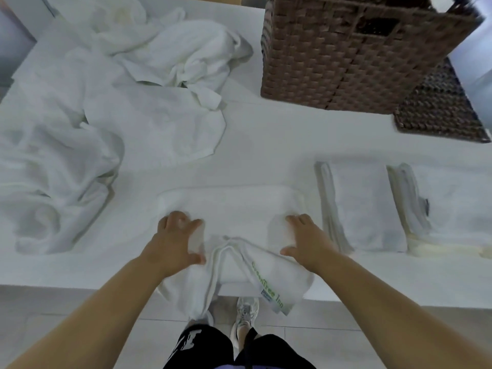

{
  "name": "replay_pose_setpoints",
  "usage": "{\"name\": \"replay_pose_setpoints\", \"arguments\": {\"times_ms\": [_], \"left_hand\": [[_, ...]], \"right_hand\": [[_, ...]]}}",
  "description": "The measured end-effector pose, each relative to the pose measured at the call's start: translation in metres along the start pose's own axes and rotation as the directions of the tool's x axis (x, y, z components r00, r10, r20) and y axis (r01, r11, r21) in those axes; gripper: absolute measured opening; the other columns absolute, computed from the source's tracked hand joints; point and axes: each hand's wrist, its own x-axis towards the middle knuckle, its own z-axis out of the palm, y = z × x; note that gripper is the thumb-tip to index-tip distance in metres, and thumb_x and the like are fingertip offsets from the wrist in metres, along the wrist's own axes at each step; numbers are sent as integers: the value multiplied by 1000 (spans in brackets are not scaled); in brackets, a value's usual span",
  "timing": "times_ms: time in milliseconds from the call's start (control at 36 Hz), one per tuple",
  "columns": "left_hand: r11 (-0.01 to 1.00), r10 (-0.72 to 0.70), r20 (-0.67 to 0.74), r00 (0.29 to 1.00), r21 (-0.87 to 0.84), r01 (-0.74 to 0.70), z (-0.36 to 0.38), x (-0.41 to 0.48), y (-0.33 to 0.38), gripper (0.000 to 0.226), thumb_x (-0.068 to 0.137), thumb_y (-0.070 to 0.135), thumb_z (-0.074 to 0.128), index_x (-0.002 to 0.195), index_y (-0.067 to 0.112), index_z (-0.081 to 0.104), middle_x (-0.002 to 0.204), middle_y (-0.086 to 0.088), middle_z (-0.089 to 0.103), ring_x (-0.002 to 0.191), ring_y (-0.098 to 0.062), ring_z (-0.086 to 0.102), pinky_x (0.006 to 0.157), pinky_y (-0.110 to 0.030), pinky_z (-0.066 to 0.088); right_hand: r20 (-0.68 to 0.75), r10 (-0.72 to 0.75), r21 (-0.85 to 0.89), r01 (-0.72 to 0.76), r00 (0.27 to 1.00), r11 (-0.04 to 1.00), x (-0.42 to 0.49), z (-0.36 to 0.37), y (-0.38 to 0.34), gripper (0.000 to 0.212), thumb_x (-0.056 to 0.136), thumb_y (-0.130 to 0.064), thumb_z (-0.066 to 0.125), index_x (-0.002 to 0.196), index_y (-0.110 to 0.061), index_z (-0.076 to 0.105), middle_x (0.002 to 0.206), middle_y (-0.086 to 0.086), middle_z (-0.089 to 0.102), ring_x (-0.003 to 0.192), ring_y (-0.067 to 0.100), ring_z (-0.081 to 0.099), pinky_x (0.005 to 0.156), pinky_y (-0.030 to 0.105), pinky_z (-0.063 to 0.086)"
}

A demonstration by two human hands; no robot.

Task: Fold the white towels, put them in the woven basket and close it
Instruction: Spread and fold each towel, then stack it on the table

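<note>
Towel [231, 209] pinched in fingers [174, 219] of left hand [177, 243] and right hand [304, 242].

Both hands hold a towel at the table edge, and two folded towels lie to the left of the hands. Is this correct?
Wrong side: in the head view the two folded towels lie to the right of the hands. The left hand and right hand do hold the towel.
</note>
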Motion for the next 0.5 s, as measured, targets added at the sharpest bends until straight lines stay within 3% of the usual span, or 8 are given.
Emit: {"name": "replay_pose_setpoints", "arguments": {"times_ms": [111,194,278,333,417,500], "left_hand": [[998,-54,-7,999,-32,54,-6,10,-5,103,61,61,75,145,36,22,153,-3,2,141,-30,0,113,-43,24],[994,-76,-78,994,-81,70,-15,17,-6,80,74,62,64,142,31,33,149,-1,20,137,-28,17,110,-42,29],[991,-127,-318,940,-83,106,-22,24,-6,54,88,43,56,134,15,46,136,-14,38,121,-37,36,102,-42,32],[982,-187,-398,898,-77,170,-23,29,-7,48,92,32,53,132,7,46,128,-22,41,113,-40,39,99,-43,32],[952,-303,-396,867,-164,258,-25,36,-8,46,96,28,48,131,-2,41,125,-27,40,110,-43,40,95,-47,36],[909,-406,-355,842,-249,334,-29,43,-10,43,98,27,41,124,-7,41,121,-30,45,108,-45,46,90,-48,40]], "right_hand": [[-22,-36,-109,34,999,994,4,0,4,86,78,-39,71,145,-19,21,148,2,15,133,25,27,106,38,36],[-126,42,90,-31,991,995,9,-11,2,71,84,-43,65,142,-21,31,144,-1,31,130,22,35,103,35,36],[-286,147,213,-87,947,973,16,-26,-1,48,92,-43,55,131,-18,43,131,0,47,118,22,47,90,32,39],[-315,209,267,-125,926,956,24,-33,-3,44,93,-43,52,127,-15,44,125,2,53,111,23,53,80,29,39],[-242,302,273,-234,922,933,40,-39,-9,45,96,-45,44,123,-9,45,115,6,59,101,24,59,66,27,35],[-158,381,408,-291,911,865,57,-39,-12,51,96,-49,40,113,-4,53,90,7,63,73,20,59,49,25,32]]}}
